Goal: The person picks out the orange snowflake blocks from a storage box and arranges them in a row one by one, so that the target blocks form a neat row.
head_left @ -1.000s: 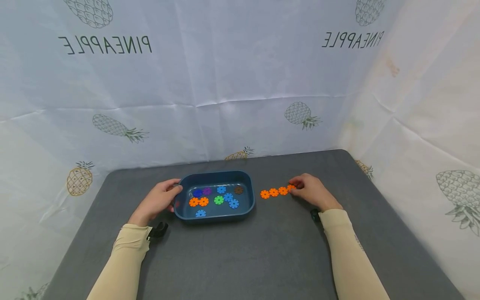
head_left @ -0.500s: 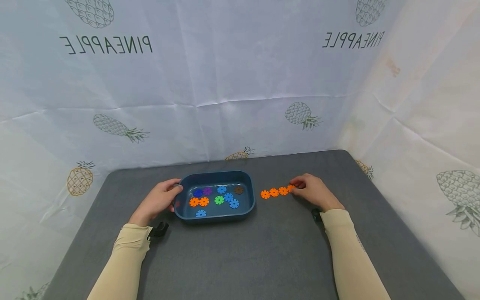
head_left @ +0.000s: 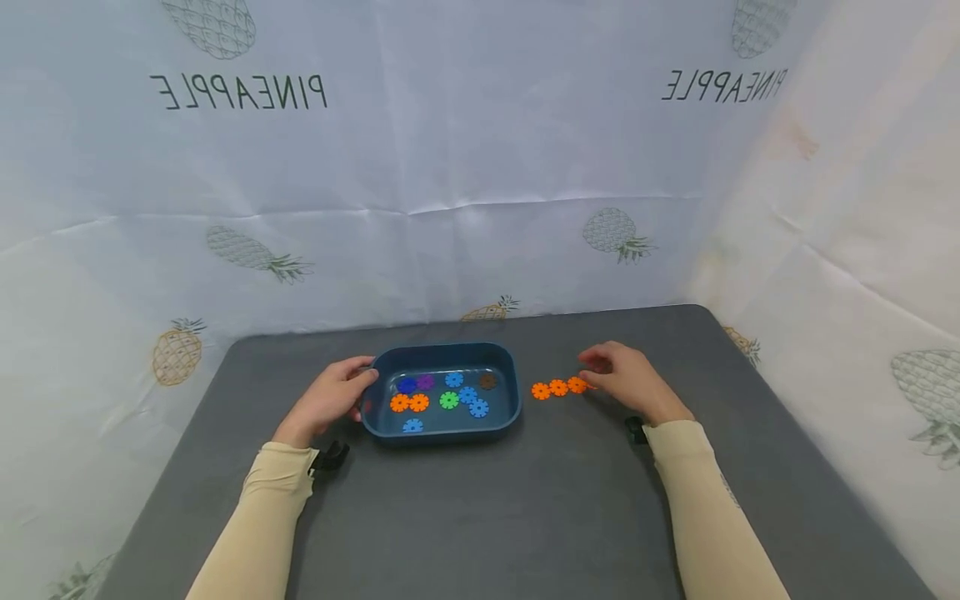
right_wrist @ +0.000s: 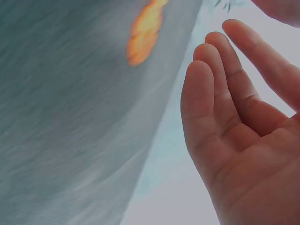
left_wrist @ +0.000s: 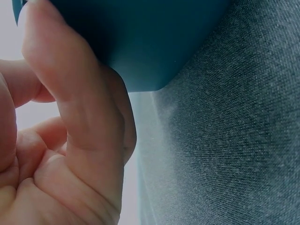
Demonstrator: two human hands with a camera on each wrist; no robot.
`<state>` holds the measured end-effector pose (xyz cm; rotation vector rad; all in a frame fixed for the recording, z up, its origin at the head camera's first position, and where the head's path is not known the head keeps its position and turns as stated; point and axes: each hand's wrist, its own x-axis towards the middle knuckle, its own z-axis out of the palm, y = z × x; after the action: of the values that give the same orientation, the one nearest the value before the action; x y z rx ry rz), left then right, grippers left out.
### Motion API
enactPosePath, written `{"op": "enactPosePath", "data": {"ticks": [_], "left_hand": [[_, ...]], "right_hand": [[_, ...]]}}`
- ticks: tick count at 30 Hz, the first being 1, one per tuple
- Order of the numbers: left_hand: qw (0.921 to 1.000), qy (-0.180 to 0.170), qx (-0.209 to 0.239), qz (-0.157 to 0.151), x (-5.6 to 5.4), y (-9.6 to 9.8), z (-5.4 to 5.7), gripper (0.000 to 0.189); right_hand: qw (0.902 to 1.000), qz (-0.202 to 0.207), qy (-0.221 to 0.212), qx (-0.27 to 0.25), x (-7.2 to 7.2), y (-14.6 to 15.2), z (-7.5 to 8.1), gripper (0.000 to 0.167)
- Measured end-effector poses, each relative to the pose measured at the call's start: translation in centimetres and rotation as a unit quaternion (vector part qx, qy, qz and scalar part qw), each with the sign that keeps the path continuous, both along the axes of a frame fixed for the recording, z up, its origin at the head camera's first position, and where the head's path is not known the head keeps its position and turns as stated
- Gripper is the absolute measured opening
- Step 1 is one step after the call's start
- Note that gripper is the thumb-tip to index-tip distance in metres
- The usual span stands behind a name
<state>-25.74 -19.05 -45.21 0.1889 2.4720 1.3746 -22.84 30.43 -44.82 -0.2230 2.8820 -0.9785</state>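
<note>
My left hand [head_left: 330, 398] grips the left end of a dark blue rectangular tray [head_left: 457, 435], thumb at the rim. In the left wrist view, fingers [left_wrist: 79, 84] curl against the tray's outer wall [left_wrist: 140, 51]. Inside lie several notched plastic discs: blue ones [head_left: 478, 408], orange ones [head_left: 400, 403], a green one [head_left: 448, 400], a purple one [head_left: 425, 381] and a brown one [head_left: 487, 381]. Right of the tray, a row of orange notched discs [head_left: 558, 387] lies on the table. Over the row's right end hovers my right hand [head_left: 633, 382], which holds nothing; its hand partly hides the last disc.
The dark grey table [head_left: 480, 517] has rounded far corners. A white cloth [head_left: 465, 142] printed with pineapples hangs behind it and along both sides. Black wrist straps [head_left: 330, 457] sit at the cuffs.
My right hand has let go of the orange disc at the row's right end and lifted slightly. The left hand keeps its grip on the tray. The head view has shifted a little.
</note>
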Motion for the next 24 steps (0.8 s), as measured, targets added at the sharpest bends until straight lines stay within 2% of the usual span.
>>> {"op": "enactPosePath", "data": {"ticks": [3,8,14,19,24], "left_hand": [[1.0,0.003,0.005,0.002,0.0,0.0,0.0,0.06],[0.9999,0.003,0.011,0.003,0.0,-0.1,-0.2,0.06],[0.9999,0.003,0.012,0.004,-0.1,-0.4,-0.5,0.059],[0.9997,0.0,0.022,0.003,-0.2,-0.5,-0.4,0.059],[0.9997,-0.002,0.026,0.004,-0.2,-0.6,-0.4,0.059]], "right_hand": [[0.9998,0.018,0.005,0.008,-0.7,-1.4,1.2,0.041],[0.9969,0.069,0.009,0.036,-2.4,-4.5,4.1,0.036],[0.9857,0.145,0.009,0.085,-4.0,-9.0,7.0,0.037],[0.9717,0.201,0.008,0.123,-5.1,-12.7,8.0,0.039],[0.9563,0.252,0.014,0.149,-5.8,-16.4,7.7,0.035]]}}
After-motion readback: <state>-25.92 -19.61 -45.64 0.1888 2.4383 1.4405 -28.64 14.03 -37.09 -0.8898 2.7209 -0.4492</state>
